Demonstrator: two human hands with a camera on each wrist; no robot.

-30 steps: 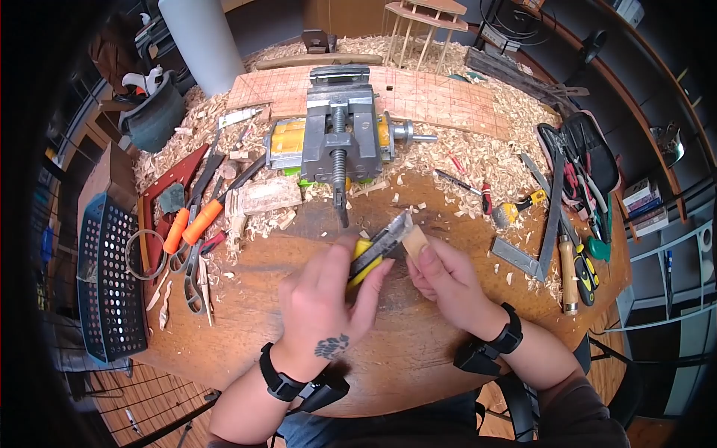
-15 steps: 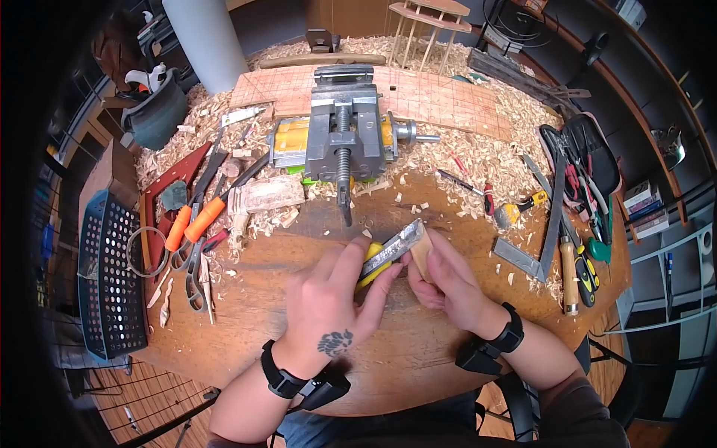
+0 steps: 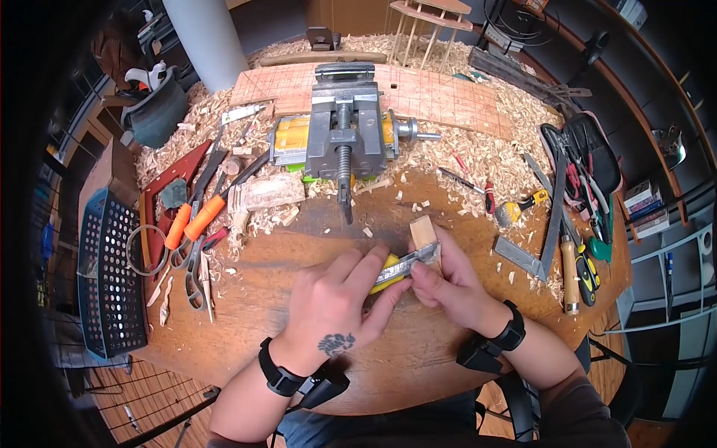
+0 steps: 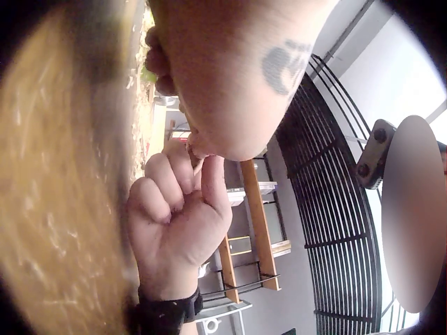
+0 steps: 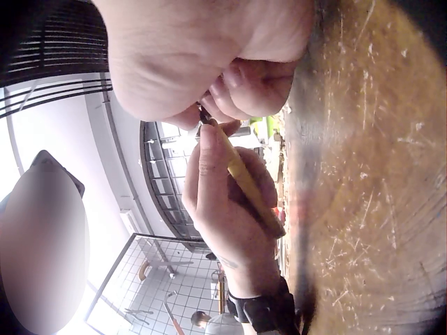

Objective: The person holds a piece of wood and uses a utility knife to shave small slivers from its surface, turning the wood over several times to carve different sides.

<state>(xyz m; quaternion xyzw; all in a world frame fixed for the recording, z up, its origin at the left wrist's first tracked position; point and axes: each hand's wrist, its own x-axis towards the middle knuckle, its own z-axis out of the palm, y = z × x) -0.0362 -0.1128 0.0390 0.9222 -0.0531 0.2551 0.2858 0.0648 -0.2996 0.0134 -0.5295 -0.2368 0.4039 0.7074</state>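
Far left there's a dark perforated basket [image 3: 112, 276] at the table [image 3: 261, 366] edge, then orange-handled scissors [image 3: 198, 280] lying on their side – probably parked there so the near middle stays free for handwork.

Next along, the left hand [image 3: 328, 299] has its fingers wrapped round a yellow-handled blade [image 3: 392, 272], blade angled off to the right. A full-fist hold like that likely gives more push and control. The grey vise [image 3: 343, 138] sits behind, on the far side, and isn't gripping the workpiece.

That workpiece, a small pale wood block [image 3: 423, 231], is above the table just right of center. The right hand [image 3: 452, 280] pinches it, thumb against fingers, with one end sticking up and the blade lying across it. The thumb's right by the blade – can't tell if they touch – presumably to steady things.

Further right, a metal square [image 3: 519, 257] and a wooden-handled tool [image 3: 570, 276] lie within reach.
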